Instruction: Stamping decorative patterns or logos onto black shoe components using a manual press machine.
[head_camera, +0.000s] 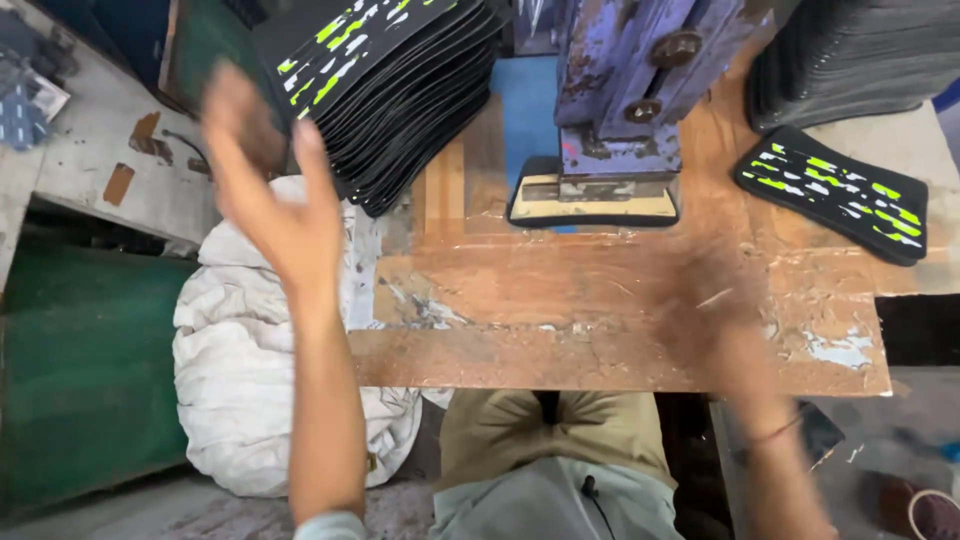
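Biggest worry here is that press: the purple metal press head (620, 110) sits right down on a black pad with a tan insert (593, 203), and both hands are working close to it on a pretty small worn wooden bench (600, 330). The left hand (270, 190) is up in the air with fingers spread and nothing in it, just in front of the leaning stack of black printed pieces (390, 80) (black with green and white dashes). That stack is tilted and fanned toward the bench edge, so I'd say a careless grab at the top piece could drag a few others off onto the white sack (240, 370) below, or onto the floor. The right hand (730, 310) is a motion-blurred smear low over the bench, between the press and the front edge; I honestly can't tell whether it's closed or open or holding anything. If it swings toward the press foot while the blur is that fast, fingers near the pad under the head would be the risk, in my view. Off to the right one single printed piece (835, 193) lies flat by itself, well apart from the press, with a second dark stack (850, 60) behind it at the corner. The green cabinet (80, 380) on the left and the sack crowd the person's left side, so there isn't much elbow room there.
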